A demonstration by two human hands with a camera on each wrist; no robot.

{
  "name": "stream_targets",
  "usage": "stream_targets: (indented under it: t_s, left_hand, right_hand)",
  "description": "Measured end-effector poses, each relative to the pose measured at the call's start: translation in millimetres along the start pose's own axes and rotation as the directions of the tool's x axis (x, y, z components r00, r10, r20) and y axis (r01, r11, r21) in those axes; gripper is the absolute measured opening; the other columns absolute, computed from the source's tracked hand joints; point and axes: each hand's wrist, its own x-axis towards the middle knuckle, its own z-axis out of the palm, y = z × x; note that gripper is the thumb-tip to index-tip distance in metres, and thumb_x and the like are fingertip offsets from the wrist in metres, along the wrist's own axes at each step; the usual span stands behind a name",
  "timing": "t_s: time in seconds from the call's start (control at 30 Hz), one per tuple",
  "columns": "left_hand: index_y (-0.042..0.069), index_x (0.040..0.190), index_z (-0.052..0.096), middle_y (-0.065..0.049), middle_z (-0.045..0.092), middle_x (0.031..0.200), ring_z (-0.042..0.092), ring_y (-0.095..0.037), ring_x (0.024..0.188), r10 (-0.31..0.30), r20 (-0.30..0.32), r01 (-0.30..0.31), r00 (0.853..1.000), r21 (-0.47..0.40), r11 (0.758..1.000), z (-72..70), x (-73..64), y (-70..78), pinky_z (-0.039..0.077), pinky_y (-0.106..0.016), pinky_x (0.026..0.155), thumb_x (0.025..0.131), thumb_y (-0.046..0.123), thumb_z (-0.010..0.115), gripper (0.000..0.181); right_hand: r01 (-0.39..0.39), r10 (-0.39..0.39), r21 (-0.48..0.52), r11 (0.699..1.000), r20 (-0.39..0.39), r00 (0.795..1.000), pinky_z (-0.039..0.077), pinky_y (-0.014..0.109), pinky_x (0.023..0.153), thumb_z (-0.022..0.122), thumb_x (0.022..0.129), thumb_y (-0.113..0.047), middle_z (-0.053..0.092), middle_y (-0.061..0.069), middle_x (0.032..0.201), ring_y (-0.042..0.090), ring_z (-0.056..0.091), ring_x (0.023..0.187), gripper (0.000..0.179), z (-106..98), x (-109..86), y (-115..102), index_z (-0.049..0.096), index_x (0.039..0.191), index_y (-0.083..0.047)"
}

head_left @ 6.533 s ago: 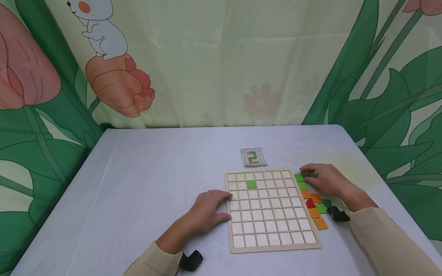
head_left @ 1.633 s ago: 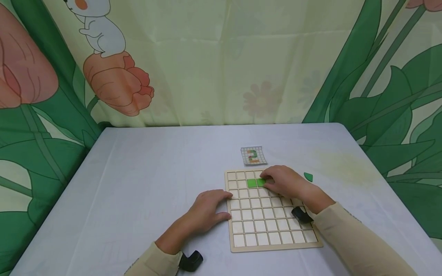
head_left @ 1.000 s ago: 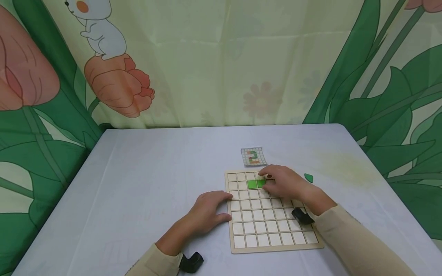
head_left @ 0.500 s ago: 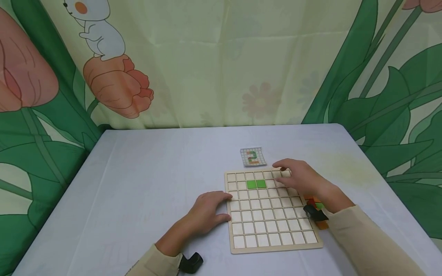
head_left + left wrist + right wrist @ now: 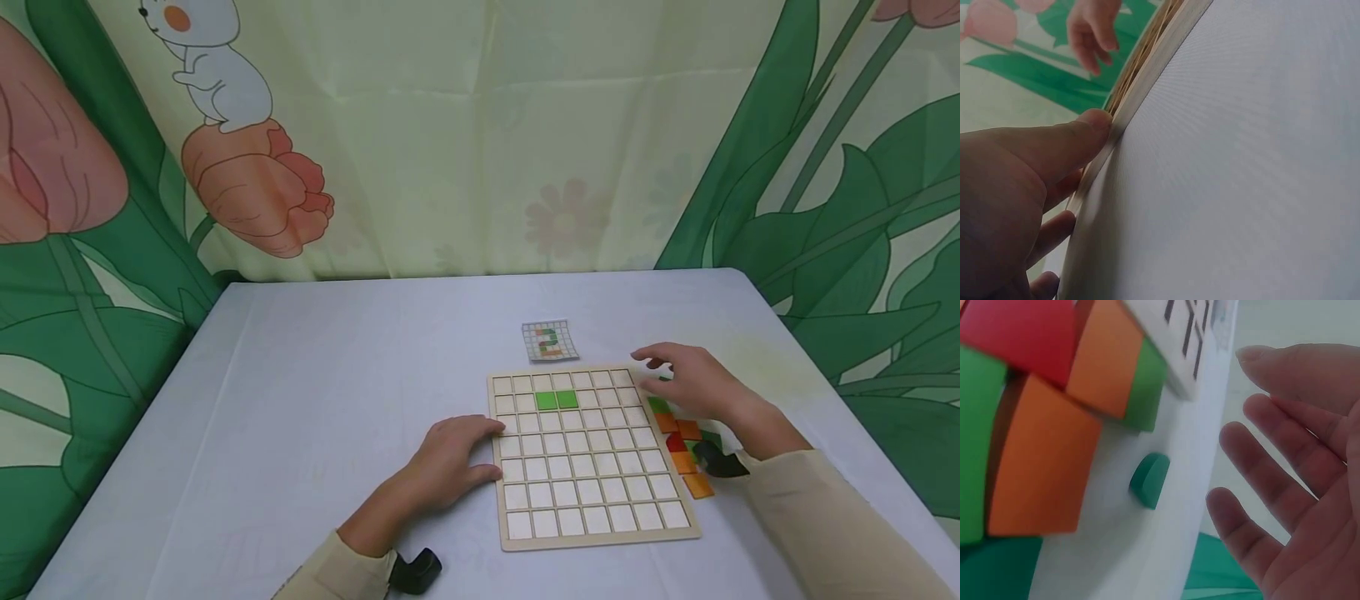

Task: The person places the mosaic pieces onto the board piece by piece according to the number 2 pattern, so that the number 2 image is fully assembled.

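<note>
A wooden grid board (image 5: 597,541) with white cells lies on the table. Two light green square tiles (image 5: 557,400) sit side by side in its second row. My left hand (image 5: 450,462) rests at the board's left edge; in the left wrist view its thumb tip touches the rim (image 5: 1141,87). Just past the upper right corner, my right hand (image 5: 701,383) hovers with loosely bent fingers and nothing in them. Beside the board are orange tiles (image 5: 699,485), a red piece (image 5: 675,442) and green pieces, partly hidden by the right arm. The right wrist view shows a dark green rounded piece (image 5: 1149,481) apart from the others.
A small card (image 5: 551,341) printed with a coloured grid pattern lies behind the board. The white-covered table (image 5: 337,358) ends at a printed curtain (image 5: 465,150) at the back. Black wrist cameras (image 5: 415,572) sit at both cuffs.
A second light green tile now lies beside the first on the board. My right hand has let go of it and moved right, off the board toward the loose pieces. The left hand stays.
</note>
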Motion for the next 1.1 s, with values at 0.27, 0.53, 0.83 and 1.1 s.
stream_targets:
  t_s: [0.27,0.53,0.83,1.1]
  left_hand:
    - [0.014,0.136,0.058,-0.001,0.059,0.136,0.048,-0.023,0.133,-0.012,0.005,0.012,1.0,0.002,1.0,0.7,-0.2,0.1,0.033,-0.049,0.11,0.09,0.028,0.076,0.052]
    - [0.013,0.136,0.058,-0.002,0.059,0.136,0.048,-0.023,0.133,-0.018,0.007,0.018,1.0,-0.001,1.0,-0.4,-0.4,1.7,0.033,-0.049,0.111,0.09,0.027,0.077,0.052]
    - [0.012,0.136,0.059,-0.003,0.059,0.136,0.049,-0.024,0.132,-0.007,0.002,0.007,1.0,0.003,1.0,-1.1,0.3,2.3,0.034,-0.05,0.11,0.091,0.027,0.076,0.051]
    - [0.012,0.136,0.058,-0.003,0.059,0.136,0.049,-0.024,0.133,-0.007,0.004,0.007,1.0,-0.001,1.0,-0.4,-0.1,2.0,0.034,-0.05,0.11,0.091,0.027,0.076,0.051]
  right_hand:
    - [-0.096,0.096,0.007,0.995,0.051,0.994,0.044,0.066,0.095,0.067,0.093,-0.016,0.059,0.028,0.126,0.049,0.05,0.117,0.046,-1,-1.9,20,0.058,0.134,0.001]
    - [-0.136,0.137,-0.024,0.99,0.078,0.987,0.042,0.067,0.095,0.064,0.091,-0.012,0.058,0.03,0.125,0.047,0.05,0.113,0.045,-1,-4.4,33,0.059,0.134,0.001]
    - [-0.159,0.16,-0.02,0.987,0.094,0.983,0.047,0.064,0.092,0.065,0.089,-0.007,0.06,0.03,0.122,0.044,0.055,0.105,0.043,0,-2.7,37,0.059,0.132,0.002]
    - [-0.155,0.157,-0.039,0.987,0.081,0.984,0.052,0.055,0.085,0.067,0.093,-0.018,0.064,0.023,0.11,0.036,0.057,0.094,0.042,3,-1.7,39,0.062,0.129,0.002]
